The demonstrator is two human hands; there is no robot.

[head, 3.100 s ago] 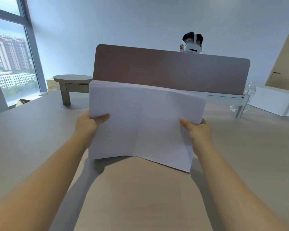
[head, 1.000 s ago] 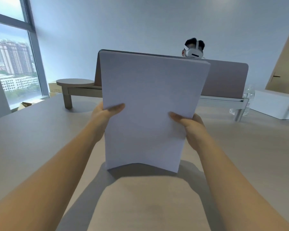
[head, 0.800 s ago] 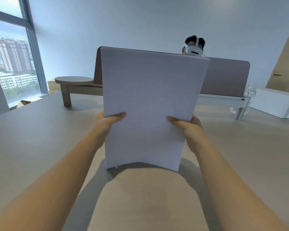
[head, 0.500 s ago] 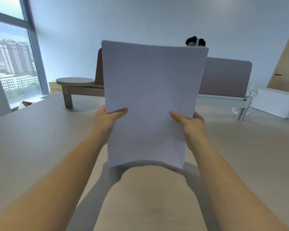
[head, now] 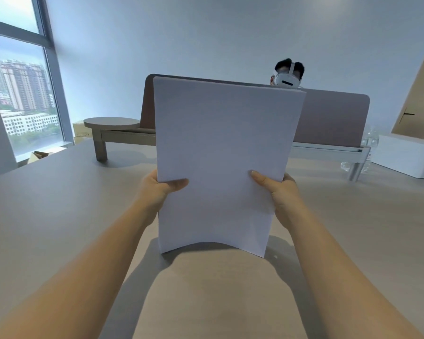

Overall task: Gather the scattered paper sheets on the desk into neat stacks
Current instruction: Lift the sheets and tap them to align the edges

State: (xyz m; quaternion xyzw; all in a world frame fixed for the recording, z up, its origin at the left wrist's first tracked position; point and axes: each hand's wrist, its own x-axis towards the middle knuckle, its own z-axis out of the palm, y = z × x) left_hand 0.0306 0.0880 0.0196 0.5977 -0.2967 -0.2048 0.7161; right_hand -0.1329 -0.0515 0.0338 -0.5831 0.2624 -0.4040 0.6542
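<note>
Stack (head: pixel 220 152) drops back onto desk (head: pixel 47 204) since half a second ago. We pinch it, left hand (head: pixel 157 189), right hand (head: pixel 279 192). Risk: bowed bottom edge buckles, sheets fan.

The upright stack of paper sheets (head: pixel 220 162) concealed the fingers of the left hand (head: pixel 157 189) and of the right hand (head: pixel 279 192); only the thumbs lay on its near face. The number of sheets could not be told. The stack also hid the middle of the brown divider panel (head: pixel 328 118) and the desk (head: pixel 59 204) surface behind it. A second person (head: pixel 288 72) beyond the panel showed only as the top of a head wearing a white headset. Clear bottles (head: pixel 370 143) at the right stood partly behind a white box (head: pixel 406 155), which the frame edge cut off. Both forearms ran out of the lower edge.
</note>
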